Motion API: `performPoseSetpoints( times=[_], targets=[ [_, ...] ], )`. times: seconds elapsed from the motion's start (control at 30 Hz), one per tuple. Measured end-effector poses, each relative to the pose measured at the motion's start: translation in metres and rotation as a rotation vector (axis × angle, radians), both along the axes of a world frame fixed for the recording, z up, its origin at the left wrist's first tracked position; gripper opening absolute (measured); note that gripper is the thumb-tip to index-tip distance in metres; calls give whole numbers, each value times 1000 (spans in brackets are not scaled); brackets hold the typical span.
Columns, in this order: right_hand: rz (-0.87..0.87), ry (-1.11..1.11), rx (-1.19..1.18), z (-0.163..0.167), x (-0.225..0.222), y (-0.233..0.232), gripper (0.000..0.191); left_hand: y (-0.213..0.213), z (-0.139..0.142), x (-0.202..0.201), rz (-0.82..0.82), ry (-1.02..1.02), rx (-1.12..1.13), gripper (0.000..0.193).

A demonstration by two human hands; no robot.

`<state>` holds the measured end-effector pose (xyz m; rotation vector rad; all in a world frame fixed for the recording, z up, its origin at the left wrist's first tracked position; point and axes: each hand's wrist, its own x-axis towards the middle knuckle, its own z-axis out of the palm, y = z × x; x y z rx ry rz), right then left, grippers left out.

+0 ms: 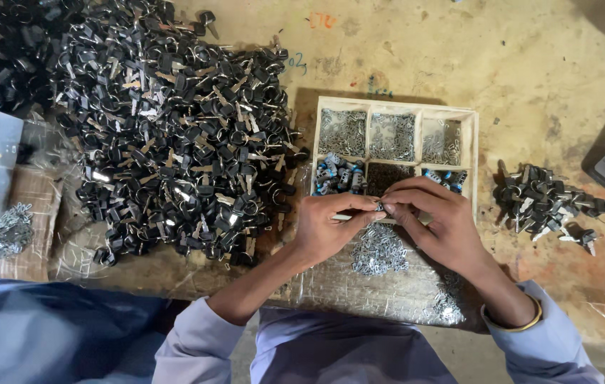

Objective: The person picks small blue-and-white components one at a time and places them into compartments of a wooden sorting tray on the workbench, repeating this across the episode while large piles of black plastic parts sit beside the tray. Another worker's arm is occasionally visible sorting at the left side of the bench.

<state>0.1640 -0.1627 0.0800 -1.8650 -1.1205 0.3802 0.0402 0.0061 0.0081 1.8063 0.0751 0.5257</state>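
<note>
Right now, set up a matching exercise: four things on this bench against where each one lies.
Things:
1. large heap of black-headed keys
2. small heap of keys
3. divided wooden tray
4. loose pile of small silver parts

Places:
A. just below the hands, left and right
B. far right of the bench
C. left half of the bench
D. centre, just beyond the hands

Pairs: 1-C, 2-B, 3-D, 4-A

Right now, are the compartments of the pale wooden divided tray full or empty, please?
Partly filled: the pale wooden divided tray holds small metal parts in every visible compartment.
</note>
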Motion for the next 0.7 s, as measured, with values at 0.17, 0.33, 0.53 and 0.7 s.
performPoseSetpoints(
  times=[0.17,0.33,0.53,0.7],
  targets=[
    [-5,44,-4,1,1,1,13,1,0,-3,-19,36,17,17],
    [96,-42,-49,6,7,-1,18,0,-3,-1,-16,11,30,16],
    [36,62,-122,1,6,-2,20,2,-4,-1,-24,13,22,15],
    [9,153,-10,-7,7,-5,17,1,-2,-1,-9,5,45,15]
  ],
)
